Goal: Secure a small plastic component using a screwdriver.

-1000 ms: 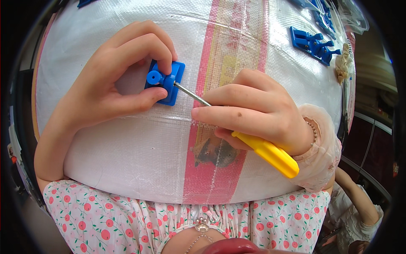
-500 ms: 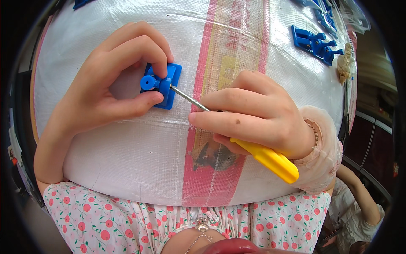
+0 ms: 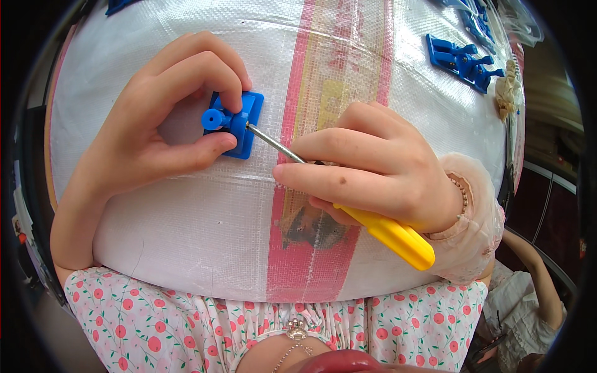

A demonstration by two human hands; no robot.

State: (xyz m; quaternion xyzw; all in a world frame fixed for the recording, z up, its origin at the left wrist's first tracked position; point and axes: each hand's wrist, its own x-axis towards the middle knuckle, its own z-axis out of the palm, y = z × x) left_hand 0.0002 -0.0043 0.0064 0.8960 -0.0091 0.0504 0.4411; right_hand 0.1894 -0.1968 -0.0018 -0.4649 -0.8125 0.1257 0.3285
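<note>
Head view, only one: left hand (image 3: 140, 127) closed on a blue plastic fitting (image 3: 239, 127), bent index finger on its far side, thumb on the near side; the pinch probably stops it from twisting. Fitting sits left of centre in front of the person, its square base looking flat on the tabletop (image 3: 186, 239), which is covered in white woven sheeting with a pink-edged stripe; resting it there likely gives something firm to push against. Round knob of the fitting points to the left, toward the palm gap, leaving the right side of the part free. Right hand (image 3: 382, 165) gripping a yellow-handled screwdriver (image 3: 401, 241), fingers forward near the shaft (image 3: 273, 143), handle passing under the hand and sticking out toward lower right; forward grip presumably for steering the tip. Shaft slants up-left, tip at the fitting's right side; too small to tell whether a screw sits there. More blue fittings (image 3: 457, 61) on the tabletop at upper right, well apart from the hands, maybe put there to keep the working area free. Just beside them, a crumpled tan scrap (image 3: 507, 93); beyond, a clear plastic bag (image 3: 521, 23) at the edge. Another person's arm (image 3: 542, 283) at lower right, away from the work.
</note>
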